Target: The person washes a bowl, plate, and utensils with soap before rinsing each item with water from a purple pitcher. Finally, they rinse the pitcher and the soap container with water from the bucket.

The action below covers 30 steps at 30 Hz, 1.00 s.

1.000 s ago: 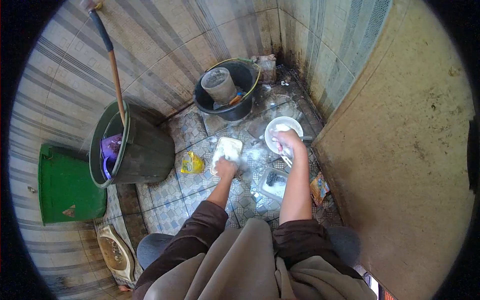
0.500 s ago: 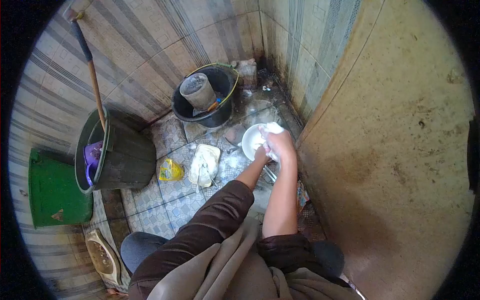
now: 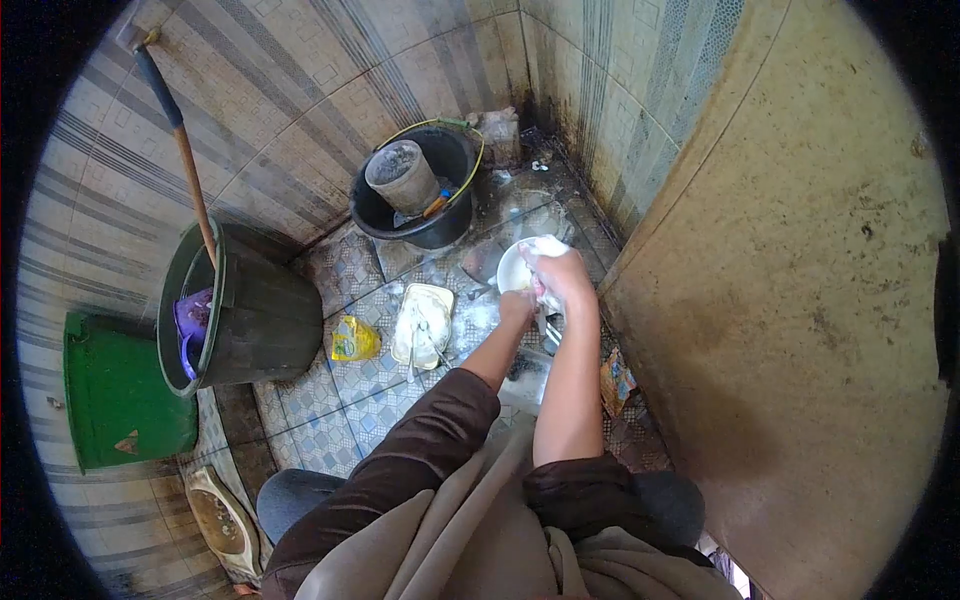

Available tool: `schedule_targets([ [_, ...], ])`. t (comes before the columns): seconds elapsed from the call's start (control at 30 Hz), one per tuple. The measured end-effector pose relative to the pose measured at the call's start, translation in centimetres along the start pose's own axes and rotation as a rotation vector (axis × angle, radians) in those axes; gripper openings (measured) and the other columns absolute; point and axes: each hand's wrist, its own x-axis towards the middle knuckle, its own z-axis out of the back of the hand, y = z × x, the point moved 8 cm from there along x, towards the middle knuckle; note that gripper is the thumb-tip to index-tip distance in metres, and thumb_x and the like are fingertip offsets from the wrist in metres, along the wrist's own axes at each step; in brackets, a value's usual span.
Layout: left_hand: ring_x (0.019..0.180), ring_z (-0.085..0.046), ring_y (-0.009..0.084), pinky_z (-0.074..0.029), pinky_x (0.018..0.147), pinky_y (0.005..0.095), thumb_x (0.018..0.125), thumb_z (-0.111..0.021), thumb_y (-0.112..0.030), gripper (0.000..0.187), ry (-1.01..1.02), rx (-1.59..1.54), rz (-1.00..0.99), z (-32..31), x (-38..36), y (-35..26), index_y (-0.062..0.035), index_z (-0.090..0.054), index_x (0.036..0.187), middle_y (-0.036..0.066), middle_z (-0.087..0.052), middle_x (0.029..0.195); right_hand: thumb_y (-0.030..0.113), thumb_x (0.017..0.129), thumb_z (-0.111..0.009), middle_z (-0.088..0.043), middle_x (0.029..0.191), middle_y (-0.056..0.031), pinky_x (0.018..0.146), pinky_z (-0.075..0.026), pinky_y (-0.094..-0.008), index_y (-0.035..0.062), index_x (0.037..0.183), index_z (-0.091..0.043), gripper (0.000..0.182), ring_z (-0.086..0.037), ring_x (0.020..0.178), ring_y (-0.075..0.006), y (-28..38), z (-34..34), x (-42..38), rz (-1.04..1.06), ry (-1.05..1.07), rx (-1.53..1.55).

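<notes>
Over the tiled floor, my left hand (image 3: 517,305) grips the near edge of a white bowl (image 3: 511,272). The bowl is tilted, and white suds coat its far right side. My right hand (image 3: 562,274) is closed at the bowl's right side, covered in foam; a bit of pink shows under its fingers, perhaps a sponge, but the foam hides most of it. Left of the bowl lies a cream tray (image 3: 448,296) with white suds and several spoons or forks. Beside it stands a yellow packet (image 3: 354,340). Metal utensils (image 3: 551,338) lie below my hands.
A black bucket (image 3: 440,232) holding a grey container (image 3: 402,178) stands near the corner. At left are a large dark bin (image 3: 270,310) with a wooden-handled tool (image 3: 190,170), a green bucket (image 3: 130,400) and a squat toilet (image 3: 222,520). A stained board (image 3: 780,300) borders the right.
My right hand has shifted slightly lower against the bowl, and the bowl has tilted more. The whole view has moved a little, so the surroundings appear further right.
</notes>
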Motion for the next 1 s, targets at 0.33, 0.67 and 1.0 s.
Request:
schedule_targets([
  [0.33,0.042,-0.043,0.0101,-0.038,0.037,0.0225,0.067,-0.064,-0.022,0.021,0.235,-0.096,0.161,1.9,-4.8,-2.7,-0.0049,-0.051,0.065,0.002,-0.049,0.057,0.020,0.071,-0.061,-0.047,0.049,-0.0024,0.031,-0.029,-0.0258,0.0022,0.066,-0.054,0.020,-0.038,0.035,-0.0089,-1.4,0.7,0.5,-0.018,-0.081,0.006],
  [0.67,0.055,-0.051,0.0116,-0.044,0.045,0.0192,0.064,-0.046,-0.002,0.016,0.507,-0.326,0.367,6.5,-8.9,-7.1,-0.0089,-0.043,0.078,0.001,-0.047,0.066,0.021,0.067,-0.062,-0.051,0.051,-0.0055,0.035,-0.034,-0.0269,0.0011,0.073,-0.059,0.021,-0.045,0.038,-0.0121,-1.6,-1.6,0.1,-0.103,-0.073,0.034],
  [1.0,0.040,-0.024,0.0025,-0.019,0.033,0.0153,0.084,-0.038,-0.033,0.032,0.615,0.017,0.050,12.0,-12.6,-14.9,-0.0072,-0.052,0.096,-0.007,-0.035,0.058,0.042,0.078,-0.046,-0.044,0.051,-0.0023,0.042,-0.035,-0.0275,0.0033,0.073,-0.052,0.039,-0.042,0.043,-0.0123,1.1,-5.8,1.5,0.036,-0.079,0.253],
])
